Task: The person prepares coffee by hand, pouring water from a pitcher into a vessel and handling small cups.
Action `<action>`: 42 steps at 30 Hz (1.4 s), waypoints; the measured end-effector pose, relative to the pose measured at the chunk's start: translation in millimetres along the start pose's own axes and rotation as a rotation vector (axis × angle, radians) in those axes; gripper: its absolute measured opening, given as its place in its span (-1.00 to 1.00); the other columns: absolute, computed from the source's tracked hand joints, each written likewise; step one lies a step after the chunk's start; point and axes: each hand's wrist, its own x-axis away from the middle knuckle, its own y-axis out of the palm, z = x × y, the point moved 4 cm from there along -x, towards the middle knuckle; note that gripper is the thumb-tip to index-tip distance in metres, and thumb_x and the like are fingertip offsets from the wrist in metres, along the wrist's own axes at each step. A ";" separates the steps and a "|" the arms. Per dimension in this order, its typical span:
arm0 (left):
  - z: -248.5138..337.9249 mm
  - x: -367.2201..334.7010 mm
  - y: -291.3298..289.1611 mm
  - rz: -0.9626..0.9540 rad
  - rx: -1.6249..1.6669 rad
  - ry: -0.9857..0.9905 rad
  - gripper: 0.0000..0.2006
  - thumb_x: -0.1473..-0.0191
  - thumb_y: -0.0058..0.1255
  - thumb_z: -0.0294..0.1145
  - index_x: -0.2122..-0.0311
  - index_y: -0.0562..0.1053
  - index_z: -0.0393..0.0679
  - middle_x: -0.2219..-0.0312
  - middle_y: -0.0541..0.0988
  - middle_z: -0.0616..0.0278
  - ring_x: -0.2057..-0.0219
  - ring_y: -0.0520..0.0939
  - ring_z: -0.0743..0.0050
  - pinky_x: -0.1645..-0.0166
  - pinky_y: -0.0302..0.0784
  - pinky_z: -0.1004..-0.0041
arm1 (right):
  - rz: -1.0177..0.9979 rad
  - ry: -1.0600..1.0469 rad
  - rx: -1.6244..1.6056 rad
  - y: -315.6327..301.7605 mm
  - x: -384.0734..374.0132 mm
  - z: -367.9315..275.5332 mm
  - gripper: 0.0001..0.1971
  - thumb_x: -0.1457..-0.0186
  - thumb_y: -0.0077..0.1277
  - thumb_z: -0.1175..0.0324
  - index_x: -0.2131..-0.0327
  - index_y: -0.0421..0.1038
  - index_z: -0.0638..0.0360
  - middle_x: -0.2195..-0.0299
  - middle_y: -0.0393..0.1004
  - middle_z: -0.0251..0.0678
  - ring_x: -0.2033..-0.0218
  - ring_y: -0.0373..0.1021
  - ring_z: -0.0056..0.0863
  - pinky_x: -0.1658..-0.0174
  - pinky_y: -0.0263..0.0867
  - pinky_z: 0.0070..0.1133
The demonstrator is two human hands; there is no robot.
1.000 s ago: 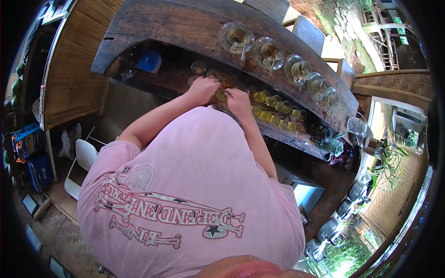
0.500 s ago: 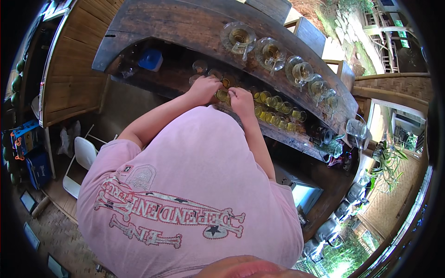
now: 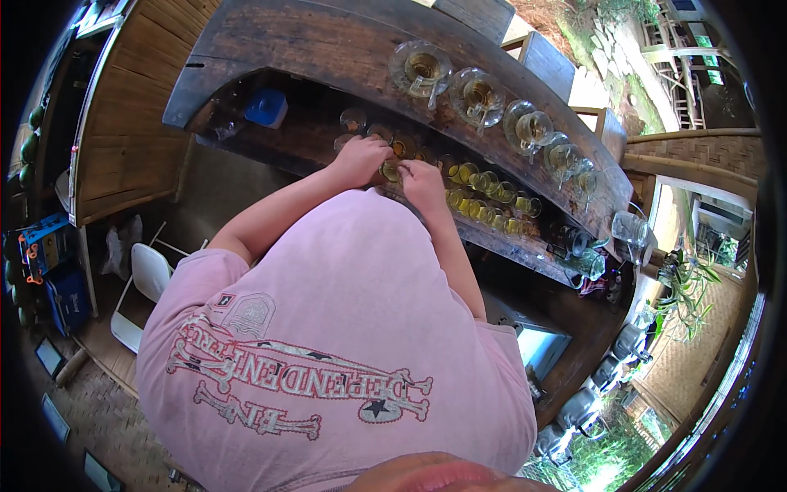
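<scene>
Both hands meet over a lower wooden shelf lined with small glasses. My left hand [image 3: 363,161] has its fingers curled together beside a small glass of yellow liquid [image 3: 389,171]; what its fingertips hold is hidden. At that glass's other side, my right hand [image 3: 424,185] is closed in a pinch. Whatever lies in that pinch is too small to make out. Behind my left hand stand a clear glass [image 3: 353,120] and a glass with darker contents [image 3: 400,147]. Two rows of small glasses with yellow liquid [image 3: 484,182] run to the right of my right hand.
Along the raised wooden counter [image 3: 303,41] stand several glass cups on saucers [image 3: 479,96]. A blue-lidded container [image 3: 266,107] sits at the shelf's left end. Glass jars [image 3: 630,227] stand at the right end. A white folding chair [image 3: 150,272] is at left.
My right hand has shifted slightly down and left, closer to the small glass between my hands. My left hand has hardly moved.
</scene>
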 end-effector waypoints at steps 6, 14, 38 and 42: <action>-1.1 -2.0 4.5 -0.083 -0.005 -0.041 -0.50 0.17 0.50 -0.17 0.05 0.64 0.04 0.12 0.69 0.29 -0.07 0.66 0.19 -0.05 0.55 0.12 | 0.027 -0.008 -0.005 4.6 -1.3 2.4 -0.80 -0.25 0.12 0.38 0.18 0.66 0.26 0.25 0.66 0.01 0.19 0.59 0.06 0.07 0.48 -0.21; -2.0 -1.8 4.0 -0.083 -0.021 -0.042 -0.51 0.16 0.50 -0.15 0.06 0.64 0.04 0.13 0.68 0.28 -0.06 0.67 0.21 -0.05 0.55 0.12 | 0.063 -0.002 0.004 -1.3 -4.0 0.3 -0.79 -0.25 0.10 0.37 0.19 0.67 0.26 0.25 0.66 0.03 0.18 0.59 0.07 0.07 0.48 -0.20; -0.9 -2.3 2.1 -0.026 0.022 -0.003 -0.52 0.22 0.51 -0.19 0.11 0.64 -0.03 0.19 0.70 0.23 0.00 0.68 0.14 0.02 0.57 0.11 | 0.011 0.013 0.023 -2.0 -3.7 3.3 -0.82 -0.23 0.13 0.39 0.21 0.67 0.25 0.29 0.65 -0.03 0.22 0.58 0.05 0.11 0.48 -0.19; -0.8 -2.1 2.5 -0.065 0.006 -0.026 -0.52 0.19 0.51 -0.15 0.07 0.65 0.08 0.15 0.68 0.29 -0.03 0.68 0.18 -0.02 0.55 0.12 | 0.010 -0.037 0.014 4.6 -2.8 -0.1 -0.82 -0.22 0.14 0.39 0.22 0.66 0.26 0.29 0.65 -0.02 0.21 0.58 0.05 0.11 0.47 -0.20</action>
